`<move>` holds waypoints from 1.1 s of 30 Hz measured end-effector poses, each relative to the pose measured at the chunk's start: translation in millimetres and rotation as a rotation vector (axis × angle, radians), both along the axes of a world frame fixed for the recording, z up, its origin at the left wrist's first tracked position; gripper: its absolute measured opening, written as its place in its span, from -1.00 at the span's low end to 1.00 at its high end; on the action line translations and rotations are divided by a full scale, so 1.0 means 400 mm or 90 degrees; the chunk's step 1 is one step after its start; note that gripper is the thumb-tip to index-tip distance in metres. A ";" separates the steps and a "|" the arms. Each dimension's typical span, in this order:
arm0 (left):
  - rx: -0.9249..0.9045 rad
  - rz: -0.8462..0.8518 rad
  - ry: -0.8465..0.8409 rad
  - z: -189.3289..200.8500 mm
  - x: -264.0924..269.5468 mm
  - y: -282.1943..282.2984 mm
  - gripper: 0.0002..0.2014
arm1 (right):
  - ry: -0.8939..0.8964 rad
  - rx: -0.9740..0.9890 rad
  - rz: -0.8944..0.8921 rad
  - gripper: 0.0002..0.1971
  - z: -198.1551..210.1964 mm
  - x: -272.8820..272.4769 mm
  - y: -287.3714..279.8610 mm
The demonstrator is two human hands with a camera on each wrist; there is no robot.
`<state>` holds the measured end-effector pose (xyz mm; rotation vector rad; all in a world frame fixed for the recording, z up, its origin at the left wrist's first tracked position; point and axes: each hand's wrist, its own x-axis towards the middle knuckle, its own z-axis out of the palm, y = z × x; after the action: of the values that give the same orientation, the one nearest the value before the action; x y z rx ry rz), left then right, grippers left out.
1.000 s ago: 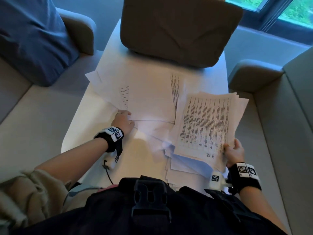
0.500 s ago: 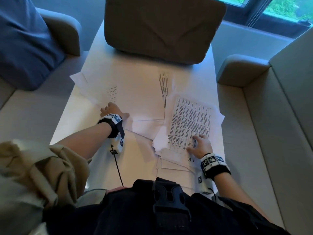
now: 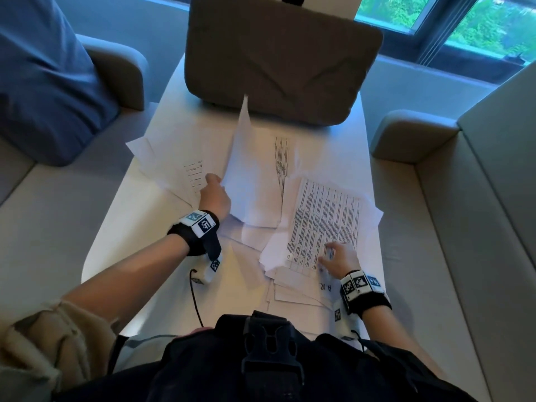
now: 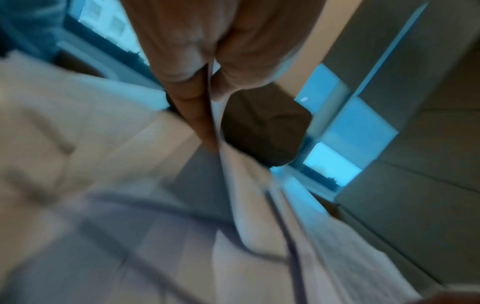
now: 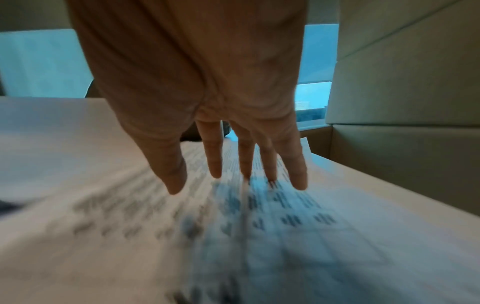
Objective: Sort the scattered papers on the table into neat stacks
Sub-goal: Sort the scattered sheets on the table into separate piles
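White papers lie scattered over the white table (image 3: 121,236). My left hand (image 3: 214,187) pinches the near edge of a blank sheet (image 3: 246,158) between thumb and fingers (image 4: 200,115) and holds it raised at a tilt above the table. More sheets (image 3: 171,163) lie spread under it to the left. At the right, my right hand (image 3: 333,253) rests with straight spread fingers (image 5: 244,160) on a printed page (image 3: 324,221) that tops an uneven pile (image 3: 295,291).
A brown cushion (image 3: 281,56) stands at the table's far end, just beyond the raised sheet. Grey sofa seats flank the table on both sides, with a blue pillow (image 3: 43,76) at the left. A black cable (image 3: 194,300) hangs from my left wrist.
My left hand has taken a sheet by its edge and lifted it off the spread. My right hand has let go of the pile's edge and now lies flat on the printed page.
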<state>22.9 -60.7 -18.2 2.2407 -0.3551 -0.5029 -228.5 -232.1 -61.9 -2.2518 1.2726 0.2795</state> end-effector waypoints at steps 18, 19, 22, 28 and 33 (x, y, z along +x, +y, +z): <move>-0.054 -0.248 -0.057 -0.015 -0.033 -0.007 -0.72 | -0.521 0.340 -0.419 -0.64 0.134 0.113 -0.028; -0.010 -0.244 -0.073 -0.045 -0.009 -0.005 -0.73 | -0.499 0.326 -0.438 -0.65 0.119 0.090 -0.034; 0.119 -0.176 -0.075 -0.114 0.060 0.000 -0.66 | -0.449 0.297 -0.482 -0.69 0.062 0.022 -0.052; 0.264 -0.023 -0.001 -0.154 0.103 -0.014 -0.09 | -0.306 0.193 -0.459 -0.86 -0.052 -0.079 -0.063; 0.285 -0.012 -0.010 -0.162 0.107 -0.021 0.07 | -0.140 0.053 -0.398 -0.67 -0.034 -0.086 -0.052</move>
<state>65.6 -69.2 -83.0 2.6761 -0.2918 -0.6224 -262.8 -252.7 -75.7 -1.6531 1.7155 -0.1394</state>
